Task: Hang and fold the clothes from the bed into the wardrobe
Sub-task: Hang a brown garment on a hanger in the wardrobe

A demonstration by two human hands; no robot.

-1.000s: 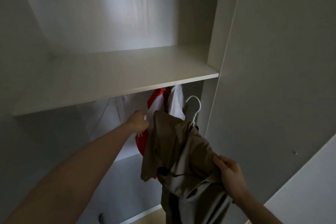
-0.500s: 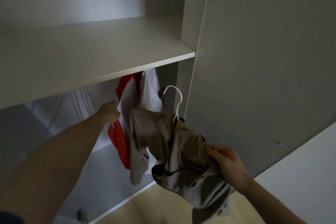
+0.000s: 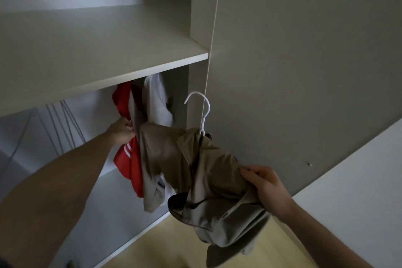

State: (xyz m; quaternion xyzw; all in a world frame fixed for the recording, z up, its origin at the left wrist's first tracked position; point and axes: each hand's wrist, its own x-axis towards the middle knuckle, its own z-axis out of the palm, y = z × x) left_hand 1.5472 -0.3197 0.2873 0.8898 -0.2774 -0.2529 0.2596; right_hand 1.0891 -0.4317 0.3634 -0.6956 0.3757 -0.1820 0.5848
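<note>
Hands both grip: the left hand (image 3: 121,131) pinches the hung red and white top (image 3: 128,159) aside; the right hand (image 3: 264,189) bunches the tan cloth shirt (image 3: 208,176). Lift the white plastic hanger hook (image 3: 199,106) into the gap.

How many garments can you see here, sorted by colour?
Red with white stripes: 1, the red garment
White: 1, the white garment
Khaki: 1, the khaki garment on the white hanger
Total: 3

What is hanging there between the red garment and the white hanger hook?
In the head view, a white garment hangs between the red garment and the hanger hook, with the khaki garment's upper fold stretching across just below it.
</note>
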